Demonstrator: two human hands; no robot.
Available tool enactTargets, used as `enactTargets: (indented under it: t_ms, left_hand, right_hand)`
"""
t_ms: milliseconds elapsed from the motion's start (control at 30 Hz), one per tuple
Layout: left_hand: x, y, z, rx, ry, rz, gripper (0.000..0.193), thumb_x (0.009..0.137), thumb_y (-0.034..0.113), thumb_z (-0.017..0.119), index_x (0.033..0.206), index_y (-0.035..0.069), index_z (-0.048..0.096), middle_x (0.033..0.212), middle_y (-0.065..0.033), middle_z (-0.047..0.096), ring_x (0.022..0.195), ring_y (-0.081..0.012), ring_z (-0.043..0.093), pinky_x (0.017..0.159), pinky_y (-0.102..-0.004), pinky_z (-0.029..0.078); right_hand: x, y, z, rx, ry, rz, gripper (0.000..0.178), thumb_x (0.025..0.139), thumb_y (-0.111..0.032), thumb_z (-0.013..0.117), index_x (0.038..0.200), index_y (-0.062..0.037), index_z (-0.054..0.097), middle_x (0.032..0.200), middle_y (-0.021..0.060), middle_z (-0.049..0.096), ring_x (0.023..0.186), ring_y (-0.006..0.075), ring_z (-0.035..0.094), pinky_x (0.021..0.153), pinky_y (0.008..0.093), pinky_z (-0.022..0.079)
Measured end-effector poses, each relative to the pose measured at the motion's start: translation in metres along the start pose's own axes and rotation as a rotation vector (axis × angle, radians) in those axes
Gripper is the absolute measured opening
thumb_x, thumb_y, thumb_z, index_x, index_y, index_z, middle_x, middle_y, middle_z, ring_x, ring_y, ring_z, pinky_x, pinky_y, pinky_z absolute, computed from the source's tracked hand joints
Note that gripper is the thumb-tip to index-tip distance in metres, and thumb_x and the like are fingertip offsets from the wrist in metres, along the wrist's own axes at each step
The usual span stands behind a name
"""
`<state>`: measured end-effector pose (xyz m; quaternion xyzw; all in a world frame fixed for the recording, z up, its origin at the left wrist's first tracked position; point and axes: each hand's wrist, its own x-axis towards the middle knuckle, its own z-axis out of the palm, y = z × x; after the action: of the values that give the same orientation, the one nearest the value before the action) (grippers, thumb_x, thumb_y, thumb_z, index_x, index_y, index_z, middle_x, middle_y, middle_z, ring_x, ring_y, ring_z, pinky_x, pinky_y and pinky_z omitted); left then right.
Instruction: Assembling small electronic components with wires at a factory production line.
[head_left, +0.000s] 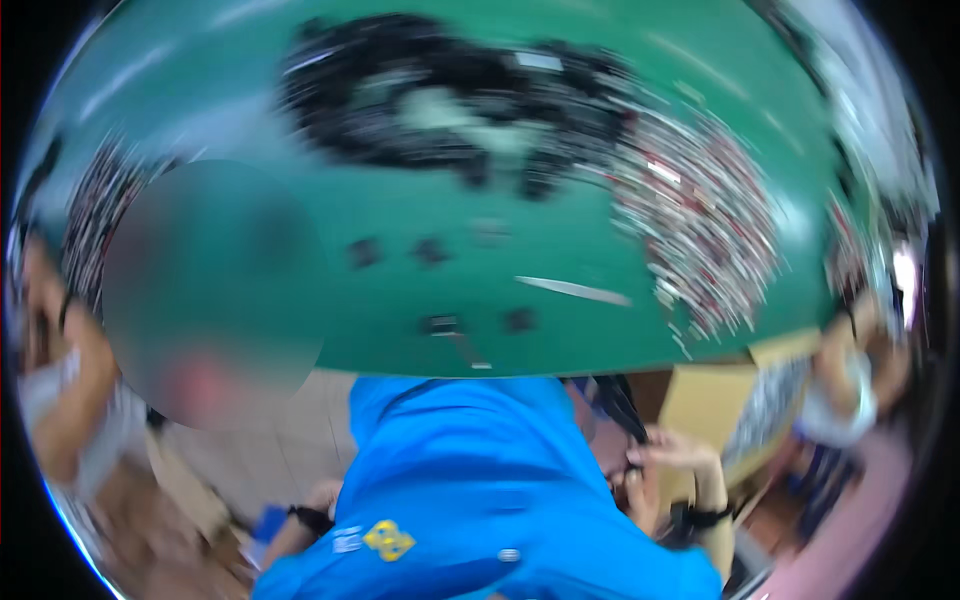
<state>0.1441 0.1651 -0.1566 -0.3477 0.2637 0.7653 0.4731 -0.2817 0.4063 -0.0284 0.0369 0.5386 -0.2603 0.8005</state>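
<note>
Low at the left, my left hand (325, 492) is mostly hidden behind my blue shirt, below a black wristband; its fingers do not show. Off the table's edge at the right, my right hand (672, 455) has bent fingers close together at the end of a dark, strip-like thing (622, 405). Motion blur hides what exactly they hold. On the green table (400, 300) ahead of me lie a small part with a pale-ended strip (462, 342), several small dark squares (430, 250) and a long whitish strip (572, 291).
A heap of black pieces (370, 100) spreads along the far side, with a red-and-white heap (700, 220) at its right. An open cardboard box (700, 400) stands beside my right hand. Other people's arms (90, 370) show at both sides. A blurred round patch covers the left.
</note>
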Motion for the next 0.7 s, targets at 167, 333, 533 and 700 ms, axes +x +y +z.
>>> enactTargets:
  t_ms: [167, 333, 533, 700]
  left_hand:
    - [-0.013, -0.103, -0.044, -0.527, -0.100, 0.131, 0.044, 0.093, 0.038, 0.043, 0.124, 0.007, 0.046, 0.093, -0.0091, 0.065, 0.071, -0.0153, 0.064, 0.058, -0.0281, 0.053]
    - [-0.103, -0.106, -0.060, -0.645, 0.396, 0.583, 0.054, 0.092, 0.040, 0.045, 0.138, 0.013, 0.035, 0.116, -0.0128, 0.059, 0.083, -0.0178, 0.065, 0.069, -0.0293, 0.054]
    - [-0.141, -0.120, -0.018, 0.012, 0.561, 0.107, 0.040, 0.086, 0.034, 0.053, 0.112, 0.006, 0.062, 0.098, -0.0102, 0.067, 0.081, -0.0188, 0.064, 0.069, -0.0302, 0.051]
    - [-0.145, -0.140, 0.021, -0.066, 0.717, 0.231, 0.029, 0.078, 0.026, 0.052, 0.084, 0.002, 0.067, 0.079, -0.0132, 0.066, 0.073, -0.0269, 0.061, 0.067, -0.0367, 0.047]
  right_hand:
    - [-0.002, -0.005, 0.000, -0.230, 0.082, 0.046, 0.018, 0.087, -0.018, 0.062, 0.096, -0.0034, 0.062, 0.085, 0.0045, 0.066, 0.080, 0.0125, 0.061, 0.073, 0.0263, 0.049]
    - [0.068, -0.087, -0.005, -0.479, -0.094, 0.156, 0.018, 0.087, -0.019, 0.062, 0.096, -0.0035, 0.062, 0.084, 0.0042, 0.065, 0.079, 0.0122, 0.060, 0.073, 0.0261, 0.048]
    - [0.133, -0.142, 0.020, -0.688, -0.242, 0.236, 0.018, 0.087, -0.019, 0.062, 0.096, -0.0037, 0.062, 0.083, 0.0038, 0.064, 0.078, 0.0118, 0.060, 0.071, 0.0257, 0.048]
    - [0.157, -0.167, 0.035, -0.797, -0.314, 0.258, 0.018, 0.087, -0.019, 0.062, 0.096, -0.0038, 0.062, 0.082, 0.0034, 0.063, 0.077, 0.0114, 0.059, 0.070, 0.0255, 0.047]
